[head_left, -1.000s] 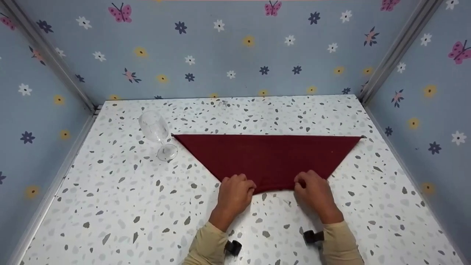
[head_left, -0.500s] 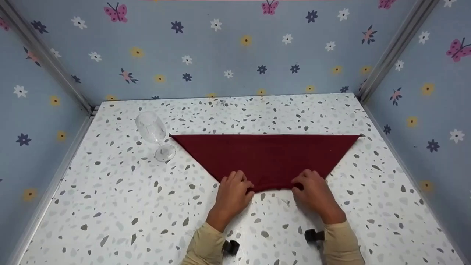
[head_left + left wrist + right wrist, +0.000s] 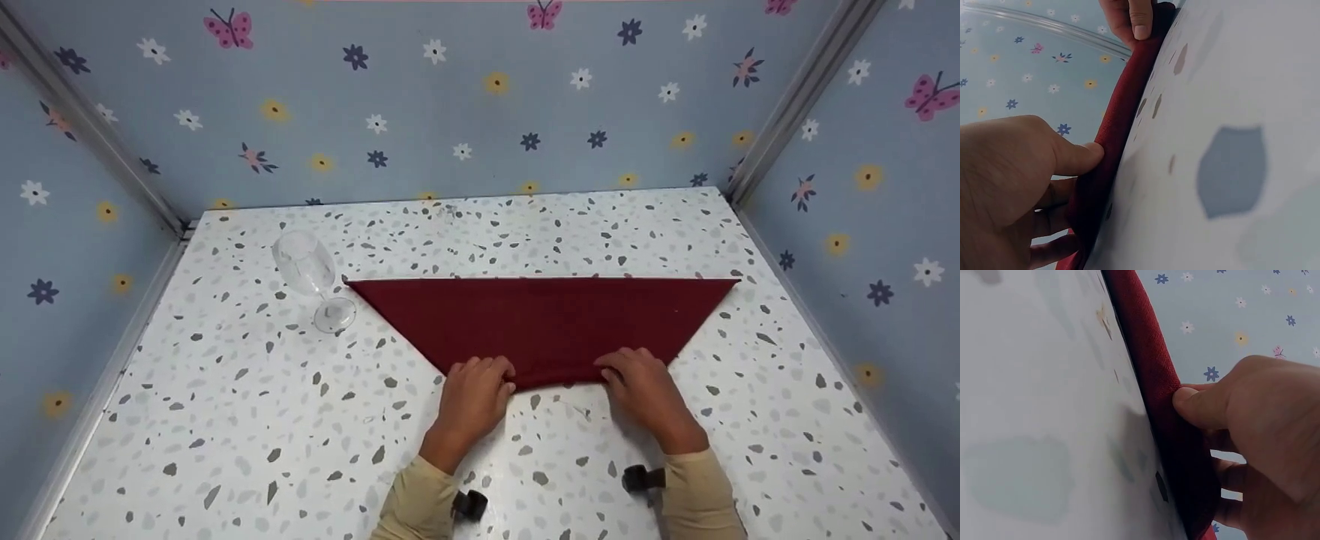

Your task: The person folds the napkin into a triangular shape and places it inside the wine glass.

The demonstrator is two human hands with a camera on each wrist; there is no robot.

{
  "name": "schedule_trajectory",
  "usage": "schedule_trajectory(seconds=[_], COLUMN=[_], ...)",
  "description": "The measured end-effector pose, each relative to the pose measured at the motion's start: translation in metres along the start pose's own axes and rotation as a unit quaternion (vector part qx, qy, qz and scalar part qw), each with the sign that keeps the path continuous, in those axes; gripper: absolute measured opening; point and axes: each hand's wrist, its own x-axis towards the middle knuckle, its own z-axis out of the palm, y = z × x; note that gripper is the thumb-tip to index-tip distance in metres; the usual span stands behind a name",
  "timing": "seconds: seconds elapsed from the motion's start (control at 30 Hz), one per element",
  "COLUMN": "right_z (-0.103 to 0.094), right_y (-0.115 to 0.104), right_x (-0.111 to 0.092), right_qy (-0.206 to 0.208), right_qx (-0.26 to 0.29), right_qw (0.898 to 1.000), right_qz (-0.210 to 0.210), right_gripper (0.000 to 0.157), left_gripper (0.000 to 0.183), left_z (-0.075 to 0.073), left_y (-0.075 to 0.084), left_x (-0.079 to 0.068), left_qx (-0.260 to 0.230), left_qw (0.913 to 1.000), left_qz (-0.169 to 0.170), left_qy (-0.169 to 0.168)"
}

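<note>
Speckled tabletop (image 3: 247,420), both hands (image 3: 471,397) (image 3: 646,390), palm-down, pinched on the near edge of red cloth (image 3: 540,322)

tbh no legible txt in any of the 3 cams: no brand, nums or label on the red cloth (image 3: 540,322), the wineglass (image 3: 304,262) or the speckled tabletop (image 3: 225,420). Wall (image 3: 420,97) just has printed flowers (image 3: 496,82) n butterflies (image 3: 229,30), no letters or signs afaict.

Beige sleeves (image 3: 417,496) bear small black devices (image 3: 471,506)
</note>
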Motion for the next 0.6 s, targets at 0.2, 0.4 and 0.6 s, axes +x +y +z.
schedule_trajectory(seconds=[0.2,0.4,0.6], right_z=[-0.0011,0.0017,0.0011], right_y=[-0.0024,-0.0032,-0.0031], right_x=[0.0005,0.0011,0.0005], right_qy=[-0.014,0.007,0.021], right_qx=[0.006,0.004,-0.002], right_qw=[0.998,0.999,0.999], right_qz=[0.062,0.049,0.043], right_gripper=[0.006,0.007,0.009], left_gripper=[0.009,0.005,0.004], left_z=[0.0003,-0.0001,-0.002], left_y=[-0.0006,-0.0009,-0.0001], left_x=[0.0015,0.0,0.0006], left_qx=[-0.013,0.014,0.036], left_qw=[0.9998,0.999,0.9982], left_qz=[-0.009,-0.009,-0.003], left_qy=[0.013,0.042,0.049])
